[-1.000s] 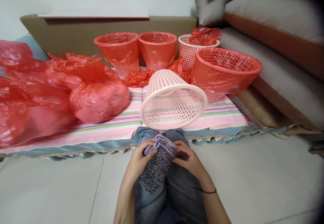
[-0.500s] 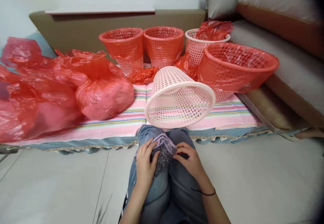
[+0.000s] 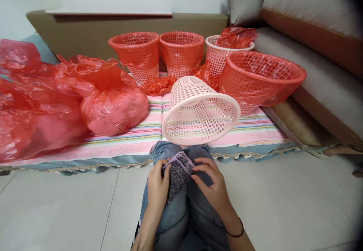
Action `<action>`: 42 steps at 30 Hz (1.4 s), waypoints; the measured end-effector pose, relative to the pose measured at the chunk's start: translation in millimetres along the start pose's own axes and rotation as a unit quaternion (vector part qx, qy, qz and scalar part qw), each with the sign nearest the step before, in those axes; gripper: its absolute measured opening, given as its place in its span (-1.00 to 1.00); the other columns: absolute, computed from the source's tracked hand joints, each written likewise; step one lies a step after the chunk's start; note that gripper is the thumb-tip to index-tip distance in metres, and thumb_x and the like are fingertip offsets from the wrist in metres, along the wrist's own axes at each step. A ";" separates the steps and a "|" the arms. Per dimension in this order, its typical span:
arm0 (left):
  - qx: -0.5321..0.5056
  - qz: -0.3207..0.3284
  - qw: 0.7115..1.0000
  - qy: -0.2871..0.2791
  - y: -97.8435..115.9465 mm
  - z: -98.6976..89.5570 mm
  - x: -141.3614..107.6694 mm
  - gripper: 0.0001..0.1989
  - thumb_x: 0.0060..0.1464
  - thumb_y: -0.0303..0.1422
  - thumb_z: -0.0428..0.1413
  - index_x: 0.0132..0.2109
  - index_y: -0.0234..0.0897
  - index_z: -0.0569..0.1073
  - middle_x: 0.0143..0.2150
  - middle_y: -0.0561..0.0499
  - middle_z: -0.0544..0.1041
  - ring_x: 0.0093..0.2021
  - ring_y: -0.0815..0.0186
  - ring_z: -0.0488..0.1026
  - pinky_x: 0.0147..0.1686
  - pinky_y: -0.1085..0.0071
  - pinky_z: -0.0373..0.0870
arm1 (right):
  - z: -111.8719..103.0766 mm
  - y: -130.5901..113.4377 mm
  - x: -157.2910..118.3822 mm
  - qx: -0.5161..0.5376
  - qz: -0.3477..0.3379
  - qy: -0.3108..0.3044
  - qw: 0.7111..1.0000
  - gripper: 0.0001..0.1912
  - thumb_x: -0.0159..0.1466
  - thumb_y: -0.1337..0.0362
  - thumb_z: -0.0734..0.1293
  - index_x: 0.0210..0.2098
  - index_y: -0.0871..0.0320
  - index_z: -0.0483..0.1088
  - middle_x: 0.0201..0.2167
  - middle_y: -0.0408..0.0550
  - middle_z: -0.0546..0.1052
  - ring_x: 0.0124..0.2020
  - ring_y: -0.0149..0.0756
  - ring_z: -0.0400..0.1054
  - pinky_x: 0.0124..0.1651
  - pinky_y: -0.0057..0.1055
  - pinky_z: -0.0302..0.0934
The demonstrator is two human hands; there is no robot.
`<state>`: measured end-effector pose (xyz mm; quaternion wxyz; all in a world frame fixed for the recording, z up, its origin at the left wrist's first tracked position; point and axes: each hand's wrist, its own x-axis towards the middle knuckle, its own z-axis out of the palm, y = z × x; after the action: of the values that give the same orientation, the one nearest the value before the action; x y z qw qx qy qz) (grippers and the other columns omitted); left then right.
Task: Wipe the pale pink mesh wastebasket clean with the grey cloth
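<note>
A folded grey speckled cloth (image 3: 178, 175) with purple edging lies over my knees, its layered edges fanned at the top. My left hand (image 3: 158, 181) pinches the cloth's left edge between thumb and fingers. At the cloth's right corner, my right hand (image 3: 211, 181) has its thumb and fingers apart, the fingertips at or very near the edge. A dark band circles the right wrist. Just beyond my knees, a pale pink perforated basket (image 3: 195, 88) lies on its side with its mouth facing me.
Behind stand baskets lined with red plastic: a left one (image 3: 134, 50), a middle one (image 3: 181, 52) and a larger one (image 3: 262, 79). A pale basket (image 3: 215, 56) holds crumpled red plastic. Filled red bags (image 3: 113, 107) sit left on the striped cover (image 3: 136, 137). Cushions (image 3: 300, 62) are piled right.
My left hand has shifted slightly left and down, tilting the cloth with it. The right hand's fingers have spread apart at the corner. The whole view has shifted a little.
</note>
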<state>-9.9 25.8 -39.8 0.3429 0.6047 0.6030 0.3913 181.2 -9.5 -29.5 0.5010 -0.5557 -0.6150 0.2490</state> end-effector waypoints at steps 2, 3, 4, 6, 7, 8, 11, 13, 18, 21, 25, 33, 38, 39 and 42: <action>0.009 -0.010 1.000 0.002 -1.4 -2.8 3.0 -0.81 0.21 -0.19 0.05 -0.15 -0.19 0.42 -0.05 -0.08 0.59 0.00 0.09 0.51 0.01 0.16 0.36 | 11.4 -6.5 -1.0 -0.031 -0.025 -0.015 0.999 -0.80 0.25 0.34 0.39 -0.14 -0.02 0.52 0.09 0.01 0.47 0.16 -0.09 0.31 0.23 -0.02 0.22; 0.014 -0.019 1.000 0.004 -3.6 -5.3 4.4 -0.75 0.18 -0.17 0.09 -0.07 -0.19 0.42 -0.01 -0.10 0.58 0.01 0.08 0.50 0.02 0.14 0.35 | 15.9 -7.3 -1.2 -0.044 -0.035 -0.025 0.998 -0.77 0.25 0.35 0.38 -0.12 -0.03 0.53 0.14 0.01 0.44 0.22 -0.06 0.26 0.27 0.02 0.19; 0.018 -0.032 0.999 0.004 -6.6 -8.5 5.8 -0.66 0.14 -0.15 0.12 0.01 -0.19 0.41 0.02 -0.11 0.56 0.01 0.07 0.50 0.03 0.12 0.35 | 19.5 -6.5 -1.4 -0.055 -0.042 -0.036 0.997 -0.75 0.25 0.37 0.37 -0.11 -0.05 0.53 0.17 -0.01 0.42 0.26 -0.05 0.21 0.29 0.06 0.16; 0.015 -0.061 0.998 -0.013 -13.4 -17.3 8.9 -0.51 0.05 -0.09 0.19 0.07 -0.21 0.40 0.02 -0.13 0.56 -0.02 0.04 0.50 0.02 0.11 0.35 | 24.3 -1.5 -2.3 -0.077 -0.048 -0.059 0.994 -0.72 0.26 0.39 0.34 -0.11 -0.06 0.55 0.21 -0.02 0.40 0.31 -0.03 0.15 0.32 0.11 0.12; 0.015 -0.072 0.997 -0.033 -16.4 -22.4 10.5 -0.50 0.01 -0.07 0.21 0.03 -0.23 0.42 -0.01 -0.13 0.57 -0.05 0.04 0.50 0.00 0.11 0.36 | 25.8 2.1 -3.1 -0.088 -0.045 -0.068 0.993 -0.71 0.26 0.40 0.33 -0.10 -0.06 0.55 0.22 -0.02 0.39 0.32 -0.01 0.14 0.31 0.14 0.12; 0.020 -0.079 0.995 -0.061 -18.4 -27.5 12.1 -0.52 -0.02 -0.05 0.23 -0.03 -0.25 0.44 -0.08 -0.11 0.59 -0.10 0.04 0.51 -0.04 0.13 0.36 | 26.7 5.8 -4.2 -0.101 -0.039 -0.077 0.991 -0.70 0.27 0.40 0.32 -0.09 -0.05 0.56 0.24 -0.01 0.38 0.33 0.01 0.13 0.31 0.16 0.13; 0.038 -0.089 0.982 -0.161 -16.3 -38.9 15.6 -0.60 -0.06 -0.03 0.24 -0.25 -0.28 0.49 -0.32 -0.04 0.57 -0.27 0.09 0.48 -0.20 0.22 0.36 | 26.9 11.5 -8.6 -0.135 -0.021 -0.081 0.987 -0.68 0.28 0.41 0.30 -0.07 -0.02 0.56 0.28 0.04 0.34 0.34 0.07 0.11 0.27 0.22 0.17; 0.014 -0.096 0.972 -0.214 -7.1 -40.1 15.2 -0.62 -0.04 -0.04 0.23 -0.28 -0.30 0.52 -0.38 -0.02 0.55 -0.32 0.11 0.47 -0.27 0.26 0.35 | 24.9 6.5 -12.3 -0.134 -0.031 -0.065 0.988 -0.67 0.29 0.42 0.28 -0.04 0.00 0.55 0.28 0.05 0.35 0.35 0.07 0.12 0.26 0.20 0.20; -0.169 -0.111 0.971 -0.129 31.2 -20.5 1.9 -0.58 0.01 -0.12 0.21 -0.05 -0.29 0.54 -0.05 -0.07 0.60 -0.03 0.09 0.50 0.00 0.25 0.39 | 17.8 -26.2 -28.4 -0.076 -0.083 -0.069 0.991 -0.41 0.27 0.37 0.34 0.28 -0.07 0.27 0.27 0.01 0.36 0.35 -0.01 0.16 0.30 0.08 0.22; -0.258 -0.132 0.948 -0.131 53.0 -4.0 -8.2 -0.51 0.00 -0.16 0.24 0.07 -0.25 0.49 0.09 -0.07 0.56 0.10 0.07 0.47 0.12 0.23 0.37 | 18.9 -31.0 -39.0 -0.087 -0.067 -0.093 0.990 0.10 0.10 0.22 0.51 0.46 0.00 -0.14 0.42 0.11 0.11 0.38 0.23 0.06 0.27 0.20 0.22; -0.309 -0.133 0.926 -0.168 73.4 9.7 -13.2 -0.49 0.00 -0.20 0.26 0.11 -0.23 0.47 0.12 -0.06 0.54 0.14 0.05 0.45 0.17 0.20 0.35 | 19.1 -11.9 -41.6 -0.135 -0.086 -0.021 0.987 0.03 0.18 0.38 0.39 0.47 -0.05 -0.23 0.44 0.05 0.06 0.42 0.22 -0.04 0.30 0.28 0.13; -0.431 -0.149 0.847 -0.273 96.2 31.6 0.9 -0.50 0.12 -0.11 0.17 0.18 -0.12 0.38 0.28 -0.04 0.37 0.23 0.10 0.34 0.15 0.25 0.34 | -9.2 16.8 -14.7 -0.112 -0.062 0.004 0.992 0.01 0.22 0.37 0.36 0.47 -0.03 -0.28 0.47 0.06 -0.04 0.44 0.13 -0.06 0.36 0.20 0.06; -0.515 -0.203 0.785 -0.279 100.9 44.2 7.5 -0.29 0.03 0.04 0.20 0.29 -0.02 0.28 0.42 -0.03 0.18 0.21 0.05 0.36 0.08 0.15 0.42 | -17.8 26.6 -3.4 -0.045 -0.051 0.014 0.998 -0.09 0.20 0.39 0.36 0.44 -0.05 -0.07 0.42 0.02 0.13 0.40 0.02 0.05 0.38 0.11 0.06; -0.511 -0.207 0.782 -0.290 100.6 44.0 8.4 -0.28 0.02 0.05 0.20 0.29 -0.02 0.29 0.41 -0.04 0.19 0.20 0.05 0.38 0.07 0.14 0.43 | -19.0 28.8 -3.1 -0.005 -0.026 0.022 0.999 -0.13 0.18 0.38 0.38 0.42 -0.03 0.02 0.39 0.02 0.19 0.38 0.01 0.11 0.38 0.09 0.08; -0.443 -0.191 0.824 -0.298 96.8 42.5 14.5 -0.35 0.03 0.02 0.20 0.21 -0.14 0.38 0.36 -0.13 0.26 0.19 0.02 0.38 0.04 0.14 0.44 | -23.6 36.7 -5.3 0.177 0.121 0.073 0.974 -0.29 0.13 0.29 0.46 0.27 0.01 0.31 0.24 0.02 0.42 0.26 0.00 0.30 0.33 0.05 0.17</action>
<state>71.9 39.0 27.4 0.8048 0.3476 0.3367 0.3437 217.5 -10.9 -54.2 0.6010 -0.5450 -0.4514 0.3716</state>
